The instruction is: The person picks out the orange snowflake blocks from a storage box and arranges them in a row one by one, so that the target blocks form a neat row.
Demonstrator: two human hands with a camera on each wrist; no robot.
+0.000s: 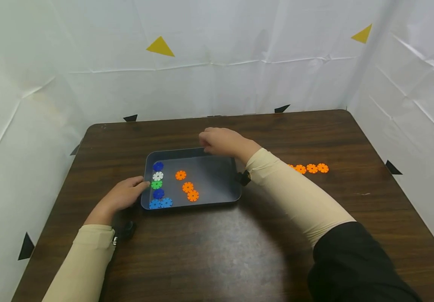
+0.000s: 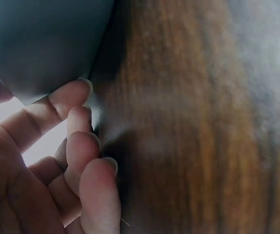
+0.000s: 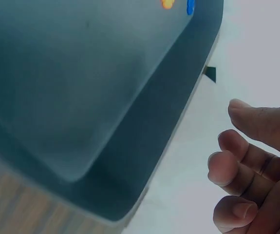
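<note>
A grey-blue tray [image 1: 217, 178] lies in the middle of the wooden table. Along its left side sits a column of discs: dark blue [image 1: 158, 166], white [image 1: 158, 176], green [image 1: 156, 184], then more blue ones. Three orange discs [image 1: 188, 187] lie near its centre. My left hand [image 1: 141, 186] pinches the tray's left rim, thumb on top; in the left wrist view the index fingertip [image 2: 84, 86] presses the tray's outer wall [image 2: 42, 44]. My right hand [image 1: 207, 144] hovers at the far rim, its fingers [image 3: 222, 168] loosely curled, holding nothing and clear of the tray [image 3: 178, 112].
A short row of orange discs [image 1: 311, 168] lies on the table to the right of the tray, partly behind my right sleeve. White sheet walls with yellow and black triangles close in the table at the back and both sides.
</note>
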